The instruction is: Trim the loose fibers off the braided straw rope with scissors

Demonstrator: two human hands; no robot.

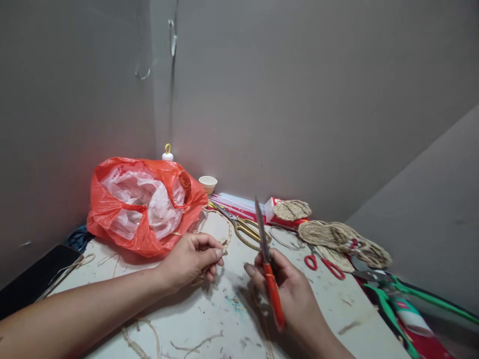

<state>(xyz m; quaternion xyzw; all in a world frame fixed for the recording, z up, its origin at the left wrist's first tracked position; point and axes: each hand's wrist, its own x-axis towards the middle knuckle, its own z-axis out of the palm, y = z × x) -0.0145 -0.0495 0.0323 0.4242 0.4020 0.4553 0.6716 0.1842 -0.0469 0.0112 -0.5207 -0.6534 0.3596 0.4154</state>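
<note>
My left hand (198, 262) pinches the end of a braided straw cord (229, 230) between thumb and fingers. The cord loops up behind the fingers towards the red bag, and more woven straw shows partly hidden beneath the hand. In my right hand (290, 281) a red-handled tool (274, 294) with a long, narrow, dark metal end points upward. Seen edge-on, its exact kind cannot be made out. The tool is apart from the cord. Gold-handled scissors (247, 230) lie on the white table (224, 324) just beyond both hands.
A red plastic bag (112, 234) stands at the back left, near a paper cup (208, 183). To the right lie woven straw soles (322, 233), red-handled scissors (331, 268) and a green-handled cutter (387, 304). Loose straw bits (202, 344) litter the front. Grey walls enclose the back.
</note>
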